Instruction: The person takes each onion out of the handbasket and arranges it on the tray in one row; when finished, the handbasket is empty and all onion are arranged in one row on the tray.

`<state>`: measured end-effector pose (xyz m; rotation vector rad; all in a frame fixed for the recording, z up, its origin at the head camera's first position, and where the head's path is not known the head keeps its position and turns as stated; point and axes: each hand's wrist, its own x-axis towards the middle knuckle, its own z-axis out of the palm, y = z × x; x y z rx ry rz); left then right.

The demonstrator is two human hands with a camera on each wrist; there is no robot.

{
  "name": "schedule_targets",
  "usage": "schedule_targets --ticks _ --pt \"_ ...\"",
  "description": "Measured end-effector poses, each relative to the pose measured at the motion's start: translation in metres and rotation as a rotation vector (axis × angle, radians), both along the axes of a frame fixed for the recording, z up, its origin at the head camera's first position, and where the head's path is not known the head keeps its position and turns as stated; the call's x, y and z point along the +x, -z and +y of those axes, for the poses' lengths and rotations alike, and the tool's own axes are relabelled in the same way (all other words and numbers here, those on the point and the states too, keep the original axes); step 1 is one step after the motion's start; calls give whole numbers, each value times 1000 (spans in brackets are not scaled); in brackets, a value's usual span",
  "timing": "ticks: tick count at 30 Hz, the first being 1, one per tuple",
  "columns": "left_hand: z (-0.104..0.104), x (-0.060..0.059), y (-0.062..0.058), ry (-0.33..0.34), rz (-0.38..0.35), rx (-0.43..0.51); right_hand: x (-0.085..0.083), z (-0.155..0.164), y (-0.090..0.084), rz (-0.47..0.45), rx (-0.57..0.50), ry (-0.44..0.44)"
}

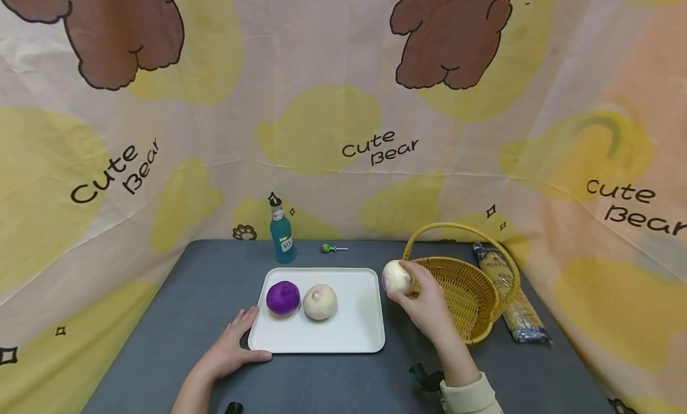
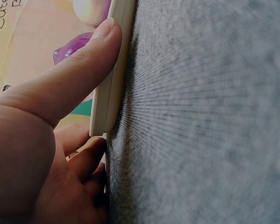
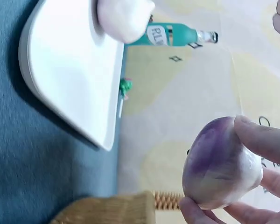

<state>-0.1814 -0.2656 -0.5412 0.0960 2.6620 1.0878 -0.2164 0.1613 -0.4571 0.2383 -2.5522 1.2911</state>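
My right hand [image 1: 426,300] holds a purple-and-white turnip [image 3: 221,163] between thumb and fingers, in the air beside the basket's left rim. The same turnip [image 1: 398,277] shows mostly its white side in the head view. A white rectangular tray [image 1: 354,318] lies on the table, with a purple round vegetable [image 1: 282,298] and a whitish one [image 1: 319,302] side by side on its left half. My left hand [image 1: 231,348] rests at the tray's near left corner. Its thumb lies along the front rim [image 2: 102,109], and the other fingers touch the left side.
A yellow wicker basket [image 1: 456,265] with a tall handle stands right of the tray. Beside it lies a printed plastic packet [image 1: 517,309]. Behind the tray are a teal bottle [image 1: 281,232] and a lollipop [image 1: 328,248]. A patterned cloth hangs behind the grey table.
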Motion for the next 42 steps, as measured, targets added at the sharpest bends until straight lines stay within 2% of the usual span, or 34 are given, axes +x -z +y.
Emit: schedule_targets --ticks 15,27,33,42 --pt "0 0 4 -13 -13 -13 -10 -44 22 -13 58 -77" --pt "0 0 2 -9 -8 -6 -22 -59 48 4 100 -115" --pt "0 0 2 -3 -8 -2 -24 -63 56 -33 101 -131" --pt "0 0 2 -5 -12 -2 -24 -66 60 -136 134 -160"
